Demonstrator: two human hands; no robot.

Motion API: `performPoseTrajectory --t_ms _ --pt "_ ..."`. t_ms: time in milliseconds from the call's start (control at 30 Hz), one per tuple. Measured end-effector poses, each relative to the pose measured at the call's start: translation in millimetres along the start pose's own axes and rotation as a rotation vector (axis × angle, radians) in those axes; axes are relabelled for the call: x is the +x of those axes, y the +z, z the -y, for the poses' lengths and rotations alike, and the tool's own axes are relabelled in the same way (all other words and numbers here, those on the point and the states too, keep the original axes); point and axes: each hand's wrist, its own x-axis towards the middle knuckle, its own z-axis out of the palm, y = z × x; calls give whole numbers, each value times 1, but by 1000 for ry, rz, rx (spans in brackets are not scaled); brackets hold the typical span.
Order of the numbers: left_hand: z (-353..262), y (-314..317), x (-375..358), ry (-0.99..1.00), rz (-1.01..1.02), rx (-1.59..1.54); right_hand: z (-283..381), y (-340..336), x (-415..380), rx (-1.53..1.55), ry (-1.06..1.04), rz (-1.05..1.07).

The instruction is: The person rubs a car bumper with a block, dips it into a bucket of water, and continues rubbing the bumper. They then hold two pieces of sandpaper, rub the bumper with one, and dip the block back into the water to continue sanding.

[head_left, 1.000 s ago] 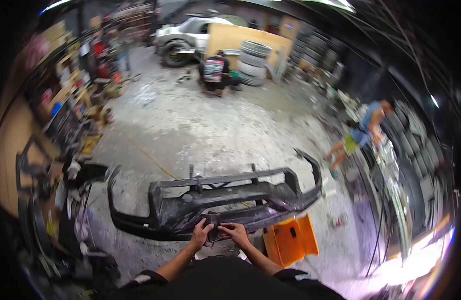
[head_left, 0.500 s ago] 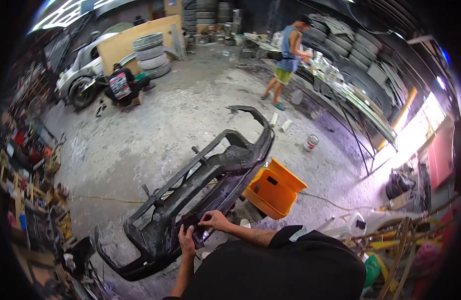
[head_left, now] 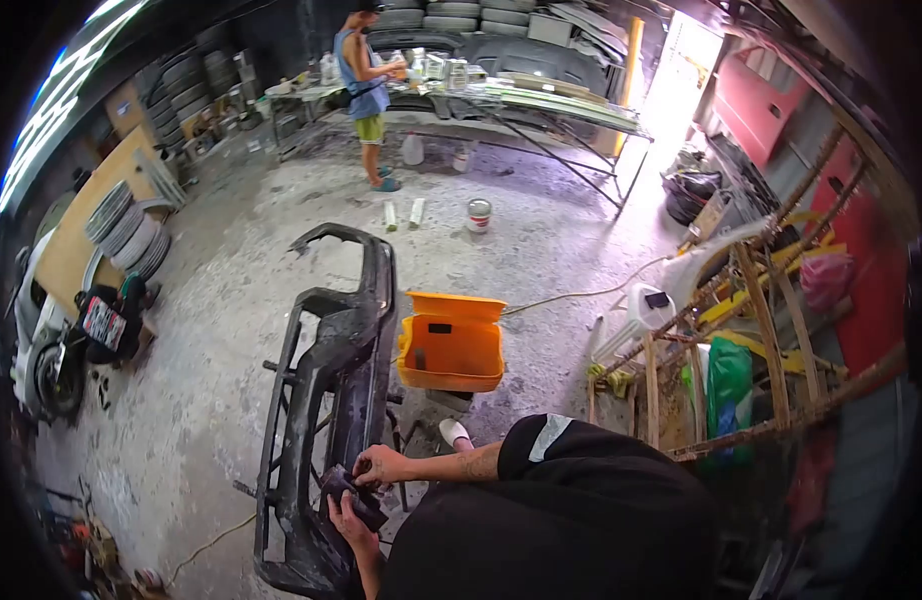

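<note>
My left hand (head_left: 349, 522) holds the lower edge of a dark, creased sheet (head_left: 367, 508) that looks like sandpaper. At its upper edge, my right hand (head_left: 383, 465) pinches the same sheet with bent fingers. Both hands are close together in front of my body. Just beyond and beneath them stretches a black car bumper (head_left: 353, 360), raised off the floor, its surface smudged with grey patches. Part of the bumper's near end is hidden by my hands and the sheet.
An open orange box (head_left: 453, 380) stands right of the bumper, with a tin can (head_left: 479, 215) farther off. A wooden frame (head_left: 761, 330) and a white jug (head_left: 649, 305) are at right. One person (head_left: 366, 95) stands by the long table (head_left: 541, 97); another person (head_left: 111, 325) crouches left.
My view has swung to the right, so the bumper and box appear farther left and more upright. Both hands stay on the dark sheet, which now looks more bent.
</note>
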Motion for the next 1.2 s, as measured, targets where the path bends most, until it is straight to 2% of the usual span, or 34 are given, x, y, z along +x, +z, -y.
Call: performPoseTrajectory --t_ms 33,100,133,233,300,433,500,567,633,667,700,767,867,1033,1100,1167,1200 --pt "5 0 -1 -4 20 5 0 -4 -4 77 80 10" --pt "9 1 -3 222 104 322 -3 -12 -7 169 116 -8" --pt "8 3 -1 221 117 327 -6 -13 -8 258 147 -6" --pt "0 21 8 145 78 194 -9 -19 -14 246 118 -81" --pt "-15 33 12 -33 150 -171 -11 -25 -14 234 149 -54" --pt "-22 38 14 25 236 -203 -4 -30 -16 302 206 -34" --pt "-17 32 9 39 141 -216 -3 -30 -12 314 249 16" --pt "-24 33 8 122 150 -163 -1 -29 -7 320 241 39" --pt "-35 33 1 92 97 -203 4 -32 -3 80 66 75" --pt "-31 28 1 92 67 -183 13 -31 -4 317 238 135" --pt "-48 30 -9 109 41 -142 20 -31 -4 346 300 163" --pt "-16 15 2 144 -20 -75 18 -26 3 444 387 249" --pt "-28 15 -5 144 -17 -116 29 -25 -1 604 471 276" --pt "-34 11 -9 108 -79 -226 28 -20 6 614 495 315" --pt "-38 4 -8 104 -189 -201 31 -18 7 670 435 219" --pt "-45 -3 -11 143 -249 -88 34 -20 10 646 418 213" --pt "-60 -2 -17 239 -259 77 34 -20 11 632 392 205"
